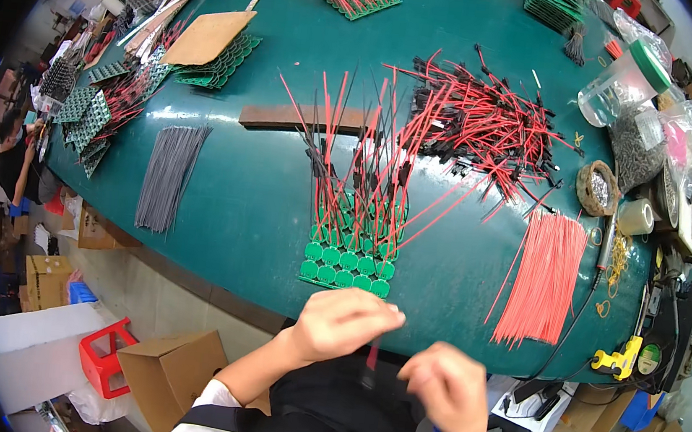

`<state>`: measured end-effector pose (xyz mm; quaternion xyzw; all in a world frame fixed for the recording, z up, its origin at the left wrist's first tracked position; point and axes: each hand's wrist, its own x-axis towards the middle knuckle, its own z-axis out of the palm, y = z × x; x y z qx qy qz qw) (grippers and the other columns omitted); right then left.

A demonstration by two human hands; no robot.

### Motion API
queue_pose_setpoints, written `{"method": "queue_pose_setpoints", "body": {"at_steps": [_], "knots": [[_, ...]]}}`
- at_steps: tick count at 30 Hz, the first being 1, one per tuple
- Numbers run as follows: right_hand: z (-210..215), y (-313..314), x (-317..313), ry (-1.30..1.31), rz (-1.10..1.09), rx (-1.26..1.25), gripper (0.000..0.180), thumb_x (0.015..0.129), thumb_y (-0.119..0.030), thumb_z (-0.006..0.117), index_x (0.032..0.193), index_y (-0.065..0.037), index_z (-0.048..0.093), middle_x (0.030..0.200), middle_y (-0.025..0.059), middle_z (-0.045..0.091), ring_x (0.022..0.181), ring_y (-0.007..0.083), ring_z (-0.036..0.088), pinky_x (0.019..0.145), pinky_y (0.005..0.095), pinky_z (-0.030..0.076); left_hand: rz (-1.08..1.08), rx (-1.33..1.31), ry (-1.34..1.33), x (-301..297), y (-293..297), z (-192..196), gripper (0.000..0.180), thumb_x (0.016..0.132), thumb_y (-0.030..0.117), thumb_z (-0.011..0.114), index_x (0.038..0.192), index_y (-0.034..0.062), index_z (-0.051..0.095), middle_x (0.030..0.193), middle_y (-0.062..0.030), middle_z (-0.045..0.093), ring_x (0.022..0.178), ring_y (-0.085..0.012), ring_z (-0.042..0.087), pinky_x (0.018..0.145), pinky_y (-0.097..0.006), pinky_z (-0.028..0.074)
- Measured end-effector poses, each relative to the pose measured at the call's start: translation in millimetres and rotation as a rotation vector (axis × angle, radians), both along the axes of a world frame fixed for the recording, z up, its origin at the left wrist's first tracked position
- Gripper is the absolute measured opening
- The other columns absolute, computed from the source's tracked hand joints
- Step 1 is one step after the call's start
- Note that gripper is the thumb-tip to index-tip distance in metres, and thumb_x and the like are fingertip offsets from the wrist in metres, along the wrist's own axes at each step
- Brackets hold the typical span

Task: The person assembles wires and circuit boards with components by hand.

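Note:
My left hand point(343, 324) is closed in a pinch at the table's front edge, just below a green circuit board panel point(348, 258). From its fingertips hangs a short red-and-black wire point(371, 359), blurred. To its right, over my lap, my right hand point(452, 389) has its fingers curled together; anything between them cannot be made out. The panel is made of small round boards, its front rows bare. Red and black wires point(369, 159) stand up from its farther rows, leaning against a brown wooden bar point(268, 117).
A heap of red-and-black wires point(491, 122) lies beyond. Bundles of grey wires point(171, 179) and red wires point(540, 279) flank the panel. At right are a soldering iron point(607, 243), a yellow glue gun point(619, 359) and a clear jar point(621, 85). A co-worker point(17, 148) is far left.

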<state>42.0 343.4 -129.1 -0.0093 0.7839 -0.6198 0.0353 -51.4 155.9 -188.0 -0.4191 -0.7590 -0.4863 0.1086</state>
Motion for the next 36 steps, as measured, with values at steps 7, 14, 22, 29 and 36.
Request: {"method": "queue_pose_setpoints", "body": {"at_steps": [7,14,22,29,36], "knots": [[-18.2,-15.7,-38.6,0.08,-0.07,0.139,0.014,0.083,-0.003,0.072,0.095,-0.001,0.064,0.084,0.008,0.062,0.067,0.0178,0.061,0.06,0.0294,0.05,0.084,0.393,-1.057,11.8,-6.3,7.8,0.017,0.081,-0.003,0.074,0.098,-0.0009,0.074,0.092,-0.0096,0.071,0.081,-0.0161,0.069,0.075,-0.027,0.057],[-37.0,9.6,-80.1,0.254,-0.319,0.678,0.017,0.095,-0.019,0.06,0.092,-0.003,0.059,0.085,0.0156,0.062,0.077,0.0357,0.063,0.065,0.0446,0.051,0.203,0.168,-0.716,-0.6,-6.6,3.0,0.017,0.083,-0.004,0.072,0.099,-0.0013,0.072,0.094,-0.0096,0.07,0.086,-0.0152,0.068,0.076,-0.027,0.056],[-63.9,37.4,-118.1,-0.092,-0.368,1.259,0.04,0.092,-0.04,0.063,0.091,-0.001,0.053,0.079,0.0183,0.067,0.067,0.0389,0.069,0.056,0.0471,0.055,0.281,0.055,-0.497,-3.3,5.0,-9.7,0.017,0.081,-0.007,0.072,0.097,-0.0024,0.071,0.093,-0.0108,0.068,0.084,-0.015,0.068,0.074,-0.025,0.056],[-45.4,37.6,-133.1,-0.126,-0.449,1.196,0.042,0.092,-0.042,0.061,0.09,0.0,0.053,0.076,0.019,0.068,0.067,0.0391,0.069,0.057,0.0463,0.056,0.288,0.016,-0.338,-5.6,5.3,-12.5,0.018,0.08,-0.008,0.073,0.096,-0.0022,0.07,0.09,-0.0112,0.069,0.078,-0.0153,0.067,0.067,-0.025,0.055],[-67.2,48.4,-149.3,-0.145,-0.423,1.302,0.033,0.094,-0.031,0.058,0.091,0.001,0.053,0.074,0.0199,0.069,0.067,0.0383,0.069,0.059,0.0475,0.056,0.276,0.014,-0.271,-6.8,8.5,-12.8,0.019,0.078,-0.008,0.074,0.095,-0.0013,0.071,0.086,-0.0107,0.069,0.075,-0.0162,0.067,0.063,-0.025,0.054]]}}
